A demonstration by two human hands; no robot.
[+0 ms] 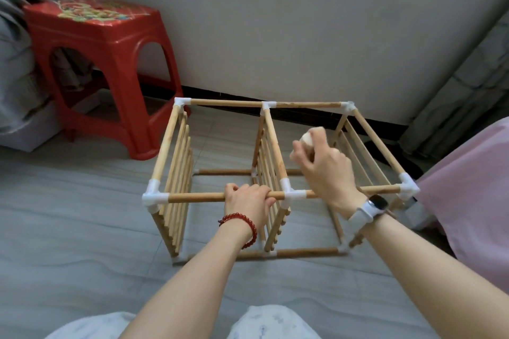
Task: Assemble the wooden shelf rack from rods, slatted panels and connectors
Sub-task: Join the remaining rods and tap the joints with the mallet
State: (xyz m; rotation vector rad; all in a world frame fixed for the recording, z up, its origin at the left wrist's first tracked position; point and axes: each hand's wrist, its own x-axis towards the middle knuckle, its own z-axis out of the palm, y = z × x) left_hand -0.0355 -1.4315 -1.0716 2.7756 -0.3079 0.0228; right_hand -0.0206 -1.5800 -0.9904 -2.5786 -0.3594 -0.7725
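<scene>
Here my left hand grips the rack's near top rod, while my right hand curls round a small pale, blurred object above it.

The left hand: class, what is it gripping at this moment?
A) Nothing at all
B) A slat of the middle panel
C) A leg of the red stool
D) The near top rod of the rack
D: the left hand curls its fingers round the near top rod of the rack, beside the middle white connector.
</scene>
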